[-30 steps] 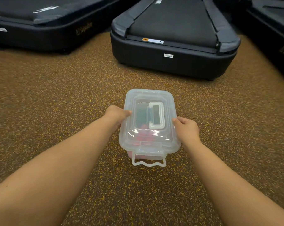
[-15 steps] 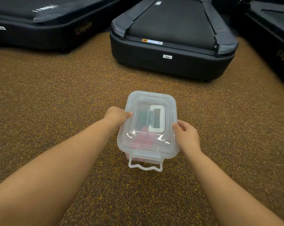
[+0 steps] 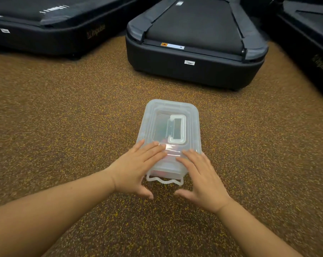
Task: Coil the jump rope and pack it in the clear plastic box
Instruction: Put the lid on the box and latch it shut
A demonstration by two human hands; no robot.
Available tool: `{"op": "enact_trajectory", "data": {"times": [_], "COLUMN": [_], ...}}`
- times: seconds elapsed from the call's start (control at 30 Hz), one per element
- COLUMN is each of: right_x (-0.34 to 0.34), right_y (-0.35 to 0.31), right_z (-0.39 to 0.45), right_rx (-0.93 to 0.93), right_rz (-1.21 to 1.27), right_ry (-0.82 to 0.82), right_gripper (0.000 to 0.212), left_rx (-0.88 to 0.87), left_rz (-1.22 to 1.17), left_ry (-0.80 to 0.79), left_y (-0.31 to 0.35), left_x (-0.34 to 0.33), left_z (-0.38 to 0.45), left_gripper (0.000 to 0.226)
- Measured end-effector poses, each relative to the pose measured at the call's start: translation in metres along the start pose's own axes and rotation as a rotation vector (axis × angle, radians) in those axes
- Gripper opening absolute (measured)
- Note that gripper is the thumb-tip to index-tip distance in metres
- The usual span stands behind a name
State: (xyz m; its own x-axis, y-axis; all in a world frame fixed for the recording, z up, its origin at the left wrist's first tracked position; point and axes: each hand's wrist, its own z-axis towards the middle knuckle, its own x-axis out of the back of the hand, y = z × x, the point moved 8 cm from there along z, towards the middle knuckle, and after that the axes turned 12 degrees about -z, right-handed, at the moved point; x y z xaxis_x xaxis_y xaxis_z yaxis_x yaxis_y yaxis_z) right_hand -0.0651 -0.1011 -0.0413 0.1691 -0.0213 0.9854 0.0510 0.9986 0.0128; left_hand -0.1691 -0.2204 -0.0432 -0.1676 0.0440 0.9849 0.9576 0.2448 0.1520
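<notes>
The clear plastic box (image 3: 172, 115) stands on the speckled brown floor in the middle of the head view, its lid on and a white carry handle (image 3: 177, 128) lying flat on top. Something pink and dark shows dimly through the plastic; I cannot make out the jump rope as such. My left hand (image 3: 136, 167) lies flat with spread fingers on the near left part of the lid. My right hand (image 3: 199, 173) lies flat on the near right part. A white latch (image 3: 164, 179) hangs loose at the box's near end, between my thumbs.
A black treadmill (image 3: 196, 67) ends just beyond the box. Another treadmill (image 3: 51, 36) lies at the far left and a third (image 3: 313, 52) along the right edge. Speckled floor surrounds the box on the left, right and near sides.
My hands have left the sides of the box and now rest palms down on the near end of the lid. The box stays on the floor.
</notes>
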Motion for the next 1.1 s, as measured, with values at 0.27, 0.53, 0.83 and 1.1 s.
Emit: {"op": "enact_trajectory", "data": {"times": [0.27, 0.53, 0.83, 1.1], "right_x": [0.009, 0.017, 0.021, 0.026], "right_y": [0.009, 0.016, 0.018, 0.046], "right_z": [0.006, 0.012, 0.016, 0.050], "right_rx": [-0.049, -0.170, -0.123, -0.341], "right_rz": [0.092, 0.262, 0.230, 0.413], "right_ry": [0.086, 0.110, 0.108, 0.279], "right_gripper": [0.064, 0.049, 0.056, 0.032], "left_rx": [-0.016, 0.004, 0.001, 0.293], "left_rz": [-0.185, -0.269, -0.265, -0.397], "left_ry": [0.040, -0.036, -0.020, 0.049], "left_y": [-0.002, -0.005, -0.005, -0.041], "left_x": [0.013, 0.014, 0.017, 0.031], "left_z": [0.006, 0.007, 0.004, 0.066], "left_gripper": [0.071, 0.065, 0.078, 0.069]}}
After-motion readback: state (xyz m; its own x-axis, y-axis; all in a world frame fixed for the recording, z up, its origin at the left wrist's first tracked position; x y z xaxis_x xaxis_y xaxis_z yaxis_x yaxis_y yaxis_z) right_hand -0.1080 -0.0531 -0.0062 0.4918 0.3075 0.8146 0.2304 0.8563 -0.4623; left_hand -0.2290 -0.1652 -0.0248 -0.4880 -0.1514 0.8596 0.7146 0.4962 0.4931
